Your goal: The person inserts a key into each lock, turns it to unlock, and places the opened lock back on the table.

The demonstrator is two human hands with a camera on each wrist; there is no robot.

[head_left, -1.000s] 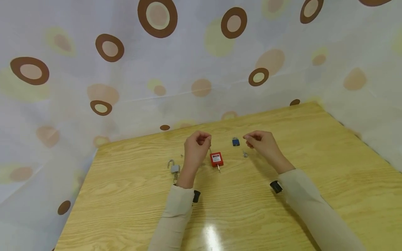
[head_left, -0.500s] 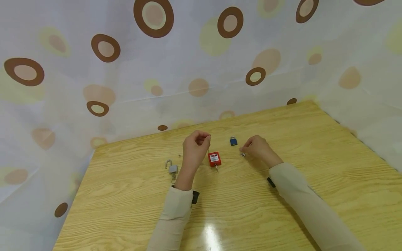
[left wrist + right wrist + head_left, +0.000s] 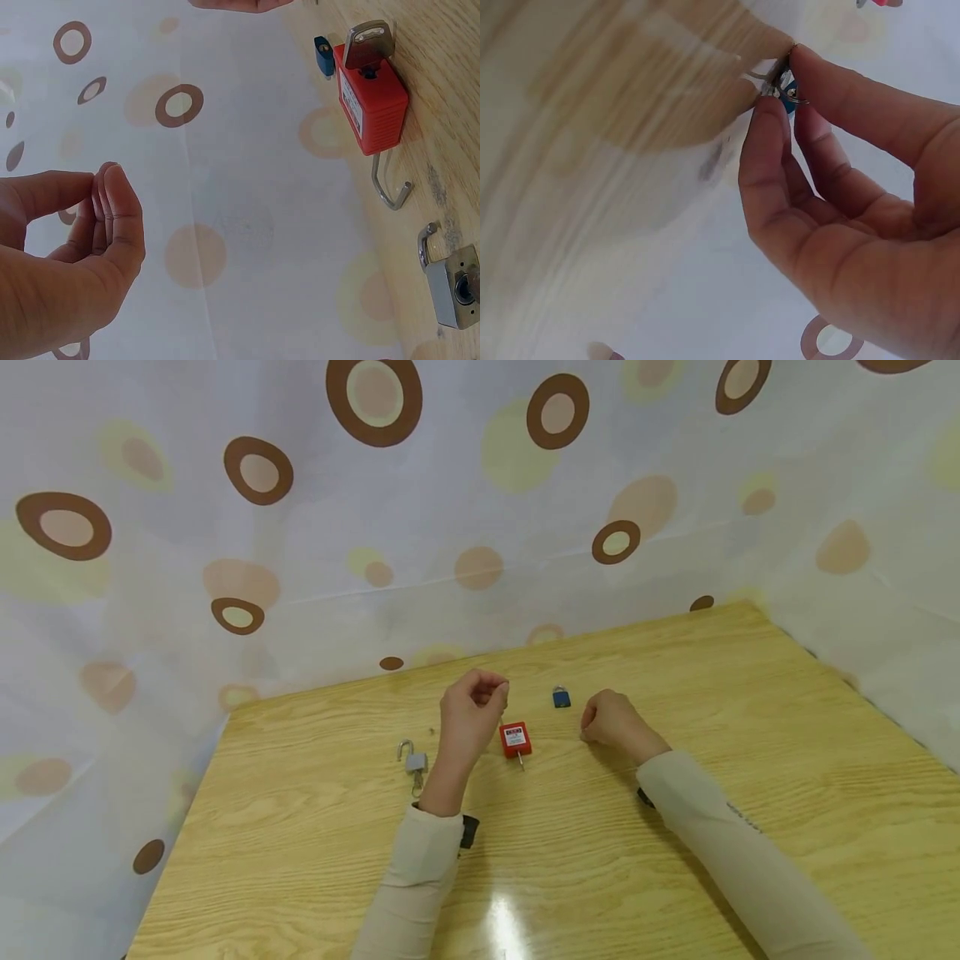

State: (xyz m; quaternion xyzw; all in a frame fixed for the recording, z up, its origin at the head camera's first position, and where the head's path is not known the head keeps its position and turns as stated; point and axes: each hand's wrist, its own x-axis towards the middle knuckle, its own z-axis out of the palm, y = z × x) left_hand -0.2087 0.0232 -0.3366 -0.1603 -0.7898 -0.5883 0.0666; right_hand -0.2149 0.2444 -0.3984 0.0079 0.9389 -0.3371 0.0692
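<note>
My right hand (image 3: 617, 723) is low at the table, right of the blue padlock (image 3: 561, 697). Its thumb and fingertips pinch small keys on a ring (image 3: 780, 84), seen in the right wrist view. In the head view the hand hides them. My left hand (image 3: 471, 714) hovers above the table with curled fingers; thumb and fingertips meet with nothing visible between them. Near it lies a red padlock (image 3: 515, 739) with a white label, a key (image 3: 369, 43) in its bottom and its shackle swung open. A grey padlock (image 3: 416, 763), shackle also open, lies left of my wrist with keys attached.
The wooden table (image 3: 315, 827) runs back to a spotted cloth (image 3: 315, 627), which also hangs along both sides. A tiny object (image 3: 431, 731) lies behind the grey padlock, too small to identify.
My right hand has come down from beside the blue padlock onto the keys lying on the table and taken hold of them. The left hand and the padlocks have stayed in place.
</note>
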